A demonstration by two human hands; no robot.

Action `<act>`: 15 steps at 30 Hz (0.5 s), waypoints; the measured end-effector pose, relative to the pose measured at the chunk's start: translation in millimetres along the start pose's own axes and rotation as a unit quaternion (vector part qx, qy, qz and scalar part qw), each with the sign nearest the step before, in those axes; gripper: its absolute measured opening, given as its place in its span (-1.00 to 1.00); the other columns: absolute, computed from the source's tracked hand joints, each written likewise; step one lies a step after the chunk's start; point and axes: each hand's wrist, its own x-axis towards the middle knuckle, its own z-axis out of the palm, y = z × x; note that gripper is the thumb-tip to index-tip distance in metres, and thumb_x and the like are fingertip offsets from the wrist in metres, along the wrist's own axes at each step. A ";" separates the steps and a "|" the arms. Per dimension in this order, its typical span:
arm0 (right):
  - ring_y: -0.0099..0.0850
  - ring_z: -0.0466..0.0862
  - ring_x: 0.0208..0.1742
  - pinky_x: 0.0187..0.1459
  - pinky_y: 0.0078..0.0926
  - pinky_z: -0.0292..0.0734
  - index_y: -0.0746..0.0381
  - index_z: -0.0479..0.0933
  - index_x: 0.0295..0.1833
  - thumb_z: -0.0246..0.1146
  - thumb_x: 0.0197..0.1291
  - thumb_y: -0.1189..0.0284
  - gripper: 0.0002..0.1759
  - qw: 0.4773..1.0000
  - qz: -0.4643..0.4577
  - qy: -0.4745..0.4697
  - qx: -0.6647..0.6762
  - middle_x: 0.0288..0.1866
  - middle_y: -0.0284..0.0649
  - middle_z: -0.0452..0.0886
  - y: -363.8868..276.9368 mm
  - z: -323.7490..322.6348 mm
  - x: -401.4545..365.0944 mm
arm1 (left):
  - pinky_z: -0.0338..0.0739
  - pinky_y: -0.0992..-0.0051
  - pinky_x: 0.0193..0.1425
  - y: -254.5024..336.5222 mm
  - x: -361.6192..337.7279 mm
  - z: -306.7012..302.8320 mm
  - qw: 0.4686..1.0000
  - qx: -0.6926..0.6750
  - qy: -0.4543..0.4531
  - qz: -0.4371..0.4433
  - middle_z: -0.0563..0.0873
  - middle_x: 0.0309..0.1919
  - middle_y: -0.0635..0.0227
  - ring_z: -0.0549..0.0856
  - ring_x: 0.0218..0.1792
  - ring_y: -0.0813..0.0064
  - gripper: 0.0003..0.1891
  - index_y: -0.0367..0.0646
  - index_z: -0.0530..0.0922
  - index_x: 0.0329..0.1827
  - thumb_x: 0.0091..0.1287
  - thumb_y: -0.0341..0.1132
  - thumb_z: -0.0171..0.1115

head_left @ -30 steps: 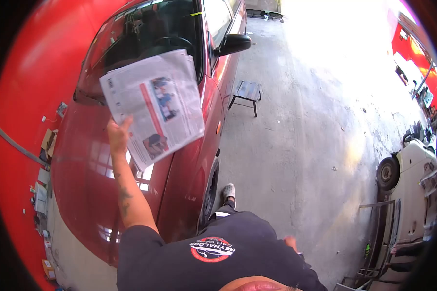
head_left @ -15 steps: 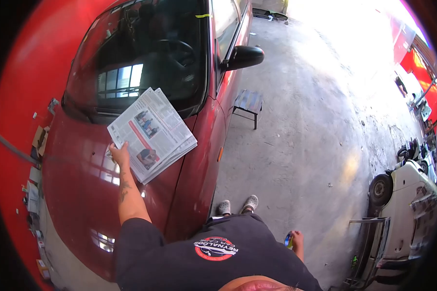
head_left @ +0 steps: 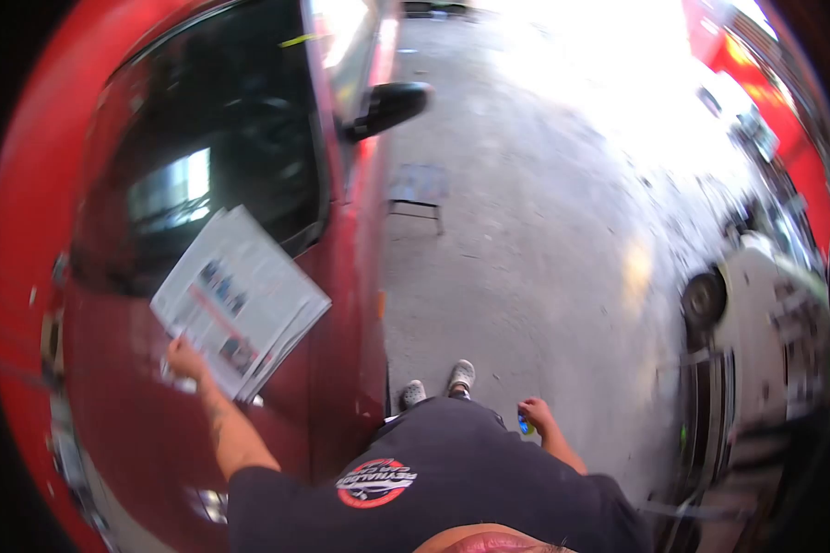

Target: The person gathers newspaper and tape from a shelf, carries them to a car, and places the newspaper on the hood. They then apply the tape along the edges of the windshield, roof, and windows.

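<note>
My left hand (head_left: 186,359) grips the lower left edge of a folded stack of newspaper (head_left: 254,290), fingers closed on it. The printed sheets are held over the red car's hood (head_left: 120,415), overlapping the bottom of its windshield (head_left: 249,120) in this view. Low beside my body, to the right, my right hand (head_left: 539,413) is closed around a small blue and yellow-green thing (head_left: 524,424). Most of that thing is hidden by the fingers, and I cannot tell its kind. A strip of yellow tape (head_left: 297,41) sticks to the upper side edge of the windshield.
The car's black side mirror (head_left: 387,109) juts out over the concrete floor (head_left: 544,249). Beside the car stands a low stool (head_left: 420,184). A pale vehicle body (head_left: 765,323) with a wheel (head_left: 704,300) and a metal frame (head_left: 710,396) line the right side.
The view has swung and blurred, shifting the car leftward. My right hand has come up and forward with the small thing. My left hand still holds the newspaper over the hood.
</note>
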 end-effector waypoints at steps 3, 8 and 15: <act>-0.46 0.62 -0.43 -0.39 -0.43 0.58 0.32 0.68 -0.18 0.37 0.26 0.40 -0.82 1.000 0.005 -0.005 -0.023 -0.41 -0.27 0.65 36.9 2.4 15.7 | 0.64 0.16 -0.23 15.1 1.7 -9.3 0.999 -0.008 -0.049 0.002 0.83 -0.28 0.11 0.79 -0.34 0.12 -0.73 -0.22 0.78 -0.17 0.36 -0.16 0.40; -0.49 0.60 -0.46 -0.41 -0.44 0.57 0.31 0.67 -0.16 0.36 0.28 0.39 -0.82 0.998 0.042 0.018 0.034 -0.43 -0.31 0.63 47.3 4.8 14.5 | 0.64 0.19 -0.05 19.5 11.7 -8.8 0.999 -0.010 -0.046 0.008 0.83 -0.18 0.11 0.79 -0.18 0.10 -0.74 -0.24 0.76 -0.12 0.42 -0.20 0.30; -0.48 0.62 -0.48 -0.41 -0.41 0.58 0.30 0.67 -0.11 0.35 0.29 0.35 -0.78 0.999 0.025 0.041 0.010 -0.41 -0.30 0.64 37.5 9.3 5.3 | 0.64 0.25 0.09 61.1 0.8 -33.8 0.991 0.047 -0.113 -0.045 0.81 0.05 0.14 0.80 0.02 0.11 -0.64 -0.18 0.73 0.14 0.43 -0.16 0.27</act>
